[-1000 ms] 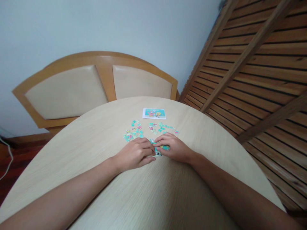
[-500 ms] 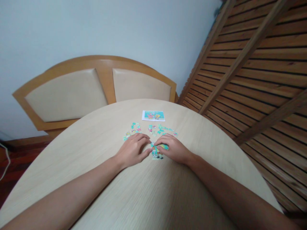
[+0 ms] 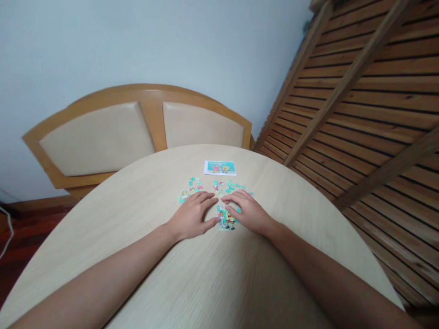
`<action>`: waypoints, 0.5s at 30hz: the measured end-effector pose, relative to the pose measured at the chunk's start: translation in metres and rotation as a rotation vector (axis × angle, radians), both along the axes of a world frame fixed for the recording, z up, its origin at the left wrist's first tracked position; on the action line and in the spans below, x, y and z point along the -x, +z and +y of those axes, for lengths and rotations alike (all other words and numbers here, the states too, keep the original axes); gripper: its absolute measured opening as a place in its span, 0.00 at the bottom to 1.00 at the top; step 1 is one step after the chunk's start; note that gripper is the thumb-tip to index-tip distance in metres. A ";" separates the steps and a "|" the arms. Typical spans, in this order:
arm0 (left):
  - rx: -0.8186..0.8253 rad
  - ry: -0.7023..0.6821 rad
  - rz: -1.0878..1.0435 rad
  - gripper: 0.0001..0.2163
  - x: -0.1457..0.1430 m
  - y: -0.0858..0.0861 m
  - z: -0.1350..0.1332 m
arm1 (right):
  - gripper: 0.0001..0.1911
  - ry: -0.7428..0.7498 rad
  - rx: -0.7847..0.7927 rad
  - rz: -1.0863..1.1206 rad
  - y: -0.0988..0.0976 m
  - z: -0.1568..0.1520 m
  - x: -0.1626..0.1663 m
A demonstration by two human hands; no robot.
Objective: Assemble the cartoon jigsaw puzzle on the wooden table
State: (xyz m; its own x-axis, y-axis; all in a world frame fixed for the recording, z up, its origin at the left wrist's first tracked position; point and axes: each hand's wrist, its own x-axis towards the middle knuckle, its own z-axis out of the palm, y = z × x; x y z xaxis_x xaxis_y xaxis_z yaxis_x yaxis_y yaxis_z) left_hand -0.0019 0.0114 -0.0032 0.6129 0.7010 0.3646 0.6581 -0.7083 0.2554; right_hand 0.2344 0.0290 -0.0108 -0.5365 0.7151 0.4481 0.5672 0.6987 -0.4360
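A partly joined jigsaw puzzle (image 3: 227, 220) lies flat on the table between my hands, showing cartoon figures on a teal ground. My left hand (image 3: 196, 214) rests along its left side, fingers spread, with the thumb tip at the puzzle's left edge. Over its upper right part reaches my right hand (image 3: 249, 211), thumb and fingers apart, covering some of the joined pieces. I see nothing held in either hand. Loose puzzle pieces (image 3: 195, 183) lie beyond my left hand, and more pieces (image 3: 236, 185) lie beyond my right one.
A reference picture card (image 3: 220, 168) with the cartoon figures lies past the loose pieces on the round wooden table (image 3: 147, 283). Behind the table's far edge stands a padded wooden headboard (image 3: 137, 128) against the wall. Slatted wood (image 3: 370, 114) leans at the right.
My right thumb and fingers have lifted and parted, uncovering more of the puzzle's middle. My left fingers have moved slightly off its top edge. The camera view has tilted a little.
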 end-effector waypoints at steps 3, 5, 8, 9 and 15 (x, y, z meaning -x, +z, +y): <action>0.009 0.002 -0.011 0.24 0.000 -0.002 0.001 | 0.14 -0.066 -0.030 -0.063 0.004 0.006 0.003; 0.017 0.006 -0.012 0.23 0.000 -0.002 0.001 | 0.15 -0.103 -0.031 -0.124 0.010 0.014 0.008; 0.023 0.005 -0.012 0.22 0.001 -0.003 0.002 | 0.16 -0.134 -0.043 -0.246 0.021 0.030 0.021; 0.024 0.004 -0.013 0.22 0.001 -0.003 0.002 | 0.16 -0.153 -0.047 -0.280 0.024 0.035 0.025; 0.006 -0.006 -0.025 0.21 0.001 -0.004 0.003 | 0.14 -0.239 -0.051 -0.397 0.029 0.053 0.043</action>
State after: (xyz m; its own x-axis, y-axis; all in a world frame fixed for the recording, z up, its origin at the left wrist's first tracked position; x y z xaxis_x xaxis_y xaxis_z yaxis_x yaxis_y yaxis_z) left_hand -0.0031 0.0145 -0.0067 0.6080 0.6994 0.3757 0.6472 -0.7107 0.2756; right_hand 0.1919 0.0819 0.0179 -0.4967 0.8219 0.2788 0.8308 0.5432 -0.1213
